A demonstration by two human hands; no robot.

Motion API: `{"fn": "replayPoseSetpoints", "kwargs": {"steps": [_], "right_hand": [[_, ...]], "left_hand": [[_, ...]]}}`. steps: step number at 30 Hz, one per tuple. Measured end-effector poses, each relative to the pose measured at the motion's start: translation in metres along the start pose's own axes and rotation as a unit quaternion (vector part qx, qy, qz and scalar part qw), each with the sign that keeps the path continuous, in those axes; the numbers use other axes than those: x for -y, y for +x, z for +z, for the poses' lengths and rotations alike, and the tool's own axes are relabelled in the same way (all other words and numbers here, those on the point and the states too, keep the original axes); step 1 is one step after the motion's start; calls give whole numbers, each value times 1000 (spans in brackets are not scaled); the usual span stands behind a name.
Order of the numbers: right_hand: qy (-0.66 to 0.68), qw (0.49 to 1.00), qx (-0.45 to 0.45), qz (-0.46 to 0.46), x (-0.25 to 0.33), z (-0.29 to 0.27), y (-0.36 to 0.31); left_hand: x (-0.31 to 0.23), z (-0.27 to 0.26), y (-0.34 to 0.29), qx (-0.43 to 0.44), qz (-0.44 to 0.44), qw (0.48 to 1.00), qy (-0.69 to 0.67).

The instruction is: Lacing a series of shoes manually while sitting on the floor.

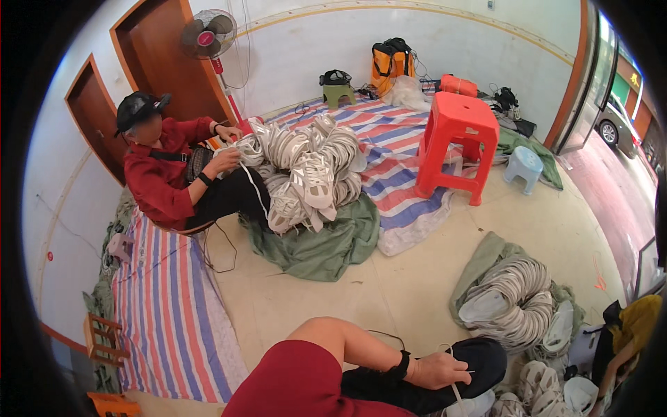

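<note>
My left hand [438,370], a black band on its wrist, comes in from the lower middle over my dark-trousered knee. Its fingers are pinched on a thin pale shoelace [457,393], which loops above the knuckles and hangs down below them. Under the lace, at the bottom edge, part of a whitish shoe [474,405] shows beside the knee; the rest is cut off. Several pale sneakers [538,386] lie just to the right. I do not see my right hand.
At right, a ring of stacked pale shoe pieces [514,302] lies on green cloth [479,271]. A co-worker [167,160] at far left handles a lace beside a big heap of shoes [309,170]. A red stool [458,139] and small blue stool [524,167] stand farther back.
</note>
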State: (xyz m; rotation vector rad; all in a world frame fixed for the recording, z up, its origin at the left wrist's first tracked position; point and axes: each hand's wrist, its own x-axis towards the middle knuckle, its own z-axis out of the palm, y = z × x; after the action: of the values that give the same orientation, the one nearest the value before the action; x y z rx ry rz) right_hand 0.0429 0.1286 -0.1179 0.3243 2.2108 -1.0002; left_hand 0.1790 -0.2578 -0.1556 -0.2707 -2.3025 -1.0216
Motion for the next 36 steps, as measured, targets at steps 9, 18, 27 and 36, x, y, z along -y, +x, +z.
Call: {"fn": "replayPoseSetpoints", "kwargs": {"steps": [9, 18, 27, 36], "right_hand": [[23, 1000, -5, -1, -9, -3, 2], [30, 999, 19, 6, -18, -10, 9], [10, 1000, 7, 16, -17, -9, 9], [20, 1000, -19, -3, 4, 4, -12]], "left_hand": [[1, 3, 2, 20, 0, 1000, 3], [0, 2, 1, 31, -4, 1000, -2], [3, 1, 0, 26, -3, 1000, 1], [3, 2, -1, 17, -5, 1000, 9]]}}
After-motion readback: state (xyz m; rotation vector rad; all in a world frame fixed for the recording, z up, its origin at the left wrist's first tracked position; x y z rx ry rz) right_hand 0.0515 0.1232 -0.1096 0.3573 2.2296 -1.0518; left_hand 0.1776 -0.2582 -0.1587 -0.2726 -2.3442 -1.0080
